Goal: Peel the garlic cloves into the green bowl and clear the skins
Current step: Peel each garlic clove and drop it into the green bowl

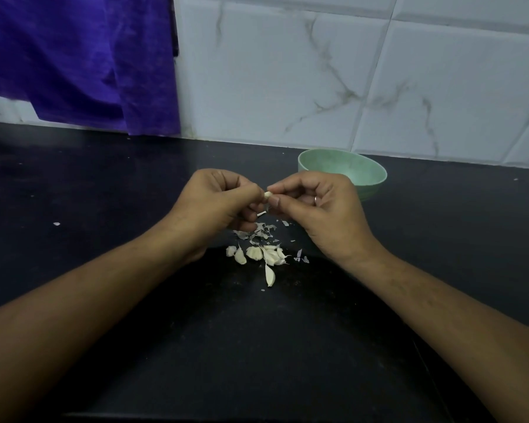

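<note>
My left hand [217, 203] and my right hand [318, 206] meet above the black counter, both pinching one small pale garlic clove [268, 195] between fingertips. Below them lie several unpeeled cloves [257, 254] in a loose heap, one clove [269, 276] a little nearer to me. Thin skin flakes [261, 230] are scattered just beyond the heap. The green bowl [364, 174] stands behind my right hand, partly hidden by it; what shows of its inside holds nothing.
The black counter [104, 193] runs to a white marble-tiled wall [348, 87]. A purple cloth [80, 62] hangs at the back left. A stray skin flake [56, 223] lies far left, more flakes [301, 257] near my right wrist.
</note>
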Available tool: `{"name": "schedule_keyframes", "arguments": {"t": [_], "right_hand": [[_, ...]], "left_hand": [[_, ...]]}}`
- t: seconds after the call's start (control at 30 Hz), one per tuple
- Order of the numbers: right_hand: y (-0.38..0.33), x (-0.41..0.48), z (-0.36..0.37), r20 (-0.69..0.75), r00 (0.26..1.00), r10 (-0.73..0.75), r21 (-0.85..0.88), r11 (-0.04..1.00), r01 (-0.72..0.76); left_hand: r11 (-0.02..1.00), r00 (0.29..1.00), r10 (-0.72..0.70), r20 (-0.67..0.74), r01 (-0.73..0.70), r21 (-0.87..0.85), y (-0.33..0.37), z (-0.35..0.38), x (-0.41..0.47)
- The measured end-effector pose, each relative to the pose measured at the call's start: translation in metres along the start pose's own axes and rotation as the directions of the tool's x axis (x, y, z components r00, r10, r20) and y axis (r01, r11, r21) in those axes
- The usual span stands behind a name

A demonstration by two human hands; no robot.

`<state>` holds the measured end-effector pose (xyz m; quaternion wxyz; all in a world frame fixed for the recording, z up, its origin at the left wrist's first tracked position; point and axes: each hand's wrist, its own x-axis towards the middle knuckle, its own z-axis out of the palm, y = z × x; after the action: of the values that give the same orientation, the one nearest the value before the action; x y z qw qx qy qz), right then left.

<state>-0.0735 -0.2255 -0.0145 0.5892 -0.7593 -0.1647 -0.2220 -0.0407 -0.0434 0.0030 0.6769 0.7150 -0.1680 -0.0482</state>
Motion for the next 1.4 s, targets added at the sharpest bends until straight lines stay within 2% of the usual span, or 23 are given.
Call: {"name": "schedule_keyframes", "arguments": {"t": [0.2,0.3,0.43,0.6,0.7,0.77,0.9,1.17,1.27,1.4], "right_hand": [[-0.001,-0.001,0.007,-0.031,0.999,-0.036,-0.021,0.999,0.036],[-0.002,-0.001,0.008,-0.035,0.999,-0.038,-0.014,0.999,0.038],[-0.004,0.002,0.005,-0.043,0.999,0.003,0.023,1.0,-0.002],[-0.006,0.002,0.004,-0.013,0.993,0.116,0.204,0.973,-0.111],[-0.009,0.002,0.003,-0.005,0.974,0.225,0.377,0.903,-0.206],[-0.011,0.003,0.001,0.017,0.963,0.269,0.418,0.873,-0.251],[-0.009,0.003,-0.005,0.018,0.956,0.292,0.352,0.893,-0.28],[-0.008,0.001,-0.004,0.044,0.949,0.313,0.221,0.923,-0.315],[-0.009,0.001,-0.004,0.046,0.951,0.307,0.2,0.929,-0.31],[-0.006,0.001,-0.003,0.043,0.954,0.297,0.166,0.94,-0.3]], "left_hand": [[1.0,0.997,-0.026,-0.068,0.025,-0.011,0.0,0.003,0.0],[0.998,0.997,-0.055,-0.056,0.053,-0.04,0.0,0.004,-0.001],[0.998,1.0,-0.021,-0.008,0.021,-0.057,0.001,0.003,-0.001],[0.997,0.997,0.075,0.027,-0.076,0.003,0.001,0.001,-0.001],[0.99,0.994,0.099,0.047,-0.103,0.094,-0.002,0.0,0.001],[0.983,0.994,0.09,0.06,-0.099,0.157,-0.005,-0.001,0.002],[0.942,0.994,0.093,0.054,-0.106,0.317,-0.006,-0.007,0.002],[0.804,0.972,0.233,0.032,-0.211,0.557,-0.008,-0.016,0.004],[0.787,0.97,0.243,0.022,-0.211,0.579,-0.007,-0.018,0.004],[0.846,0.972,0.229,0.054,-0.227,0.483,-0.007,-0.017,0.005]]}}
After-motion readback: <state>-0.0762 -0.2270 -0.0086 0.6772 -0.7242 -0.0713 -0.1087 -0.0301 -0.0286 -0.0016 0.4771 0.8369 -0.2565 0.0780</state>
